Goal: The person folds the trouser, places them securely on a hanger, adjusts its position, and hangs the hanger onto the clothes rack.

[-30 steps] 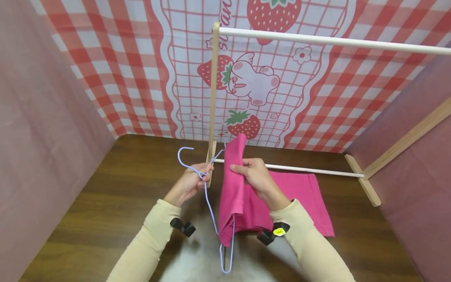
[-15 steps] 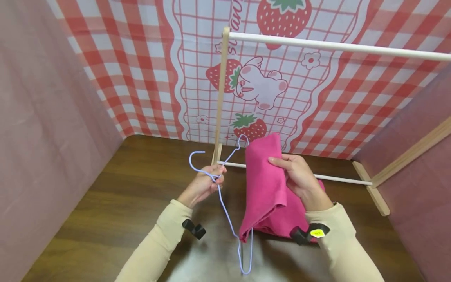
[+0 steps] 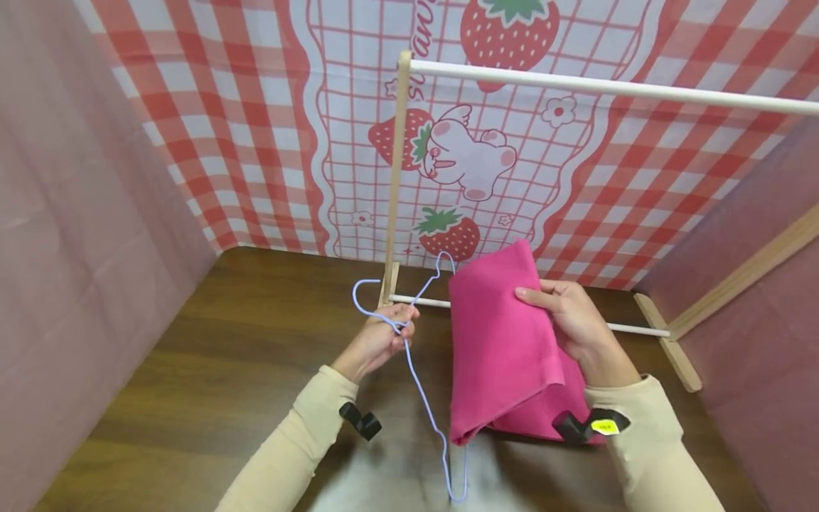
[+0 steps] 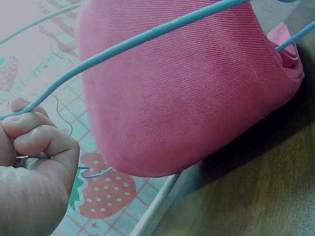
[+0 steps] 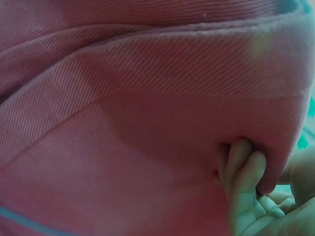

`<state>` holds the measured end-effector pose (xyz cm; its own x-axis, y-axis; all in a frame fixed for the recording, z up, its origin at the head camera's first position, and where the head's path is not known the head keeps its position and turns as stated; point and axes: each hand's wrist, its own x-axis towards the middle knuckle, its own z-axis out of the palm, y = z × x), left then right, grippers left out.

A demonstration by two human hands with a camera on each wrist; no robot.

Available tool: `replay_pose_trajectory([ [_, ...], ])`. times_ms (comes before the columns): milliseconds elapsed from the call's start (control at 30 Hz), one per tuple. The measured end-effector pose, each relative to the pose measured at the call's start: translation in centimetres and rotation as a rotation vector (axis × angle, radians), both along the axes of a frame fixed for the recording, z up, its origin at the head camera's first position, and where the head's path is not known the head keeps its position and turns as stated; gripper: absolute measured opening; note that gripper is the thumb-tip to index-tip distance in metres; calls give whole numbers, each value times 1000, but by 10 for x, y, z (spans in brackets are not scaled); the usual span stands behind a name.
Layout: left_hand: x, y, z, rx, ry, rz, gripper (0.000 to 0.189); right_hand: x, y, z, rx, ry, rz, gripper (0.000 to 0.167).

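My left hand (image 3: pixel 384 334) grips a light-blue wire hanger (image 3: pixel 422 387) at the neck below its hook. A pink garment (image 3: pixel 499 341) of ribbed cloth is draped through the hanger, its folded part hanging over the lower wire. The hanger's far and near ends stick out past the cloth. At the garment's right upper edge, my right hand (image 3: pixel 582 327) pinches the cloth, thumb on top and fingers behind. In the right wrist view, the fingers (image 5: pixel 243 169) bear on the cloth beside a stitched hem. The left wrist view shows the left fingers curled round the wire.
Behind the hands stands a rack with a white top rail (image 3: pixel 608 87), a wooden post (image 3: pixel 398 178) and a white lower rail (image 3: pixel 640 330). A wooden foot (image 3: pixel 668 341) is at the right. A red-checked strawberry cloth (image 3: pixel 256 128) covers the back over the brown table (image 3: pixel 211 370).
My right hand has drawn the pink cloth's edge to the right, so the folded part spreads wider. The left hand has moved slightly right with the hanger. The rear flap has shifted out of sight.
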<state>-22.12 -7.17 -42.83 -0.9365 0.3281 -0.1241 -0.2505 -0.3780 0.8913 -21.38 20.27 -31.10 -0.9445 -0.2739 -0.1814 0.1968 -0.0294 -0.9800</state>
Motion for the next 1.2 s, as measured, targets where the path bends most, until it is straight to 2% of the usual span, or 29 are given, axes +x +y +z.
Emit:
replay_pose_trajectory([
  [233,-3,0,-3,38,-55,18,17,-6,46,-20,80,-49,7,21],
  [467,-8,4,-3,65,-50,48,17,-7,87,-40,194,-95,-6,21],
  [567,-9,10,-3,78,-40,36,19,-4,104,-53,240,-127,-25,21],
  [700,-10,16,-4,104,-31,10,18,3,124,-72,251,-170,-60,22],
  [800,-10,17,-5,121,-51,35,19,5,131,-87,290,-164,-56,22],
  [900,-9,16,-7,133,-76,50,20,5,136,-101,375,-132,-48,15],
  [967,-9,16,-9,137,-85,47,20,4,139,-111,442,-113,-39,15],
  [1100,-10,15,-13,133,-106,49,18,2,142,-132,534,-134,37,39],
  [1200,-11,14,-16,114,-123,60,17,-4,142,-141,565,-184,122,32],
])
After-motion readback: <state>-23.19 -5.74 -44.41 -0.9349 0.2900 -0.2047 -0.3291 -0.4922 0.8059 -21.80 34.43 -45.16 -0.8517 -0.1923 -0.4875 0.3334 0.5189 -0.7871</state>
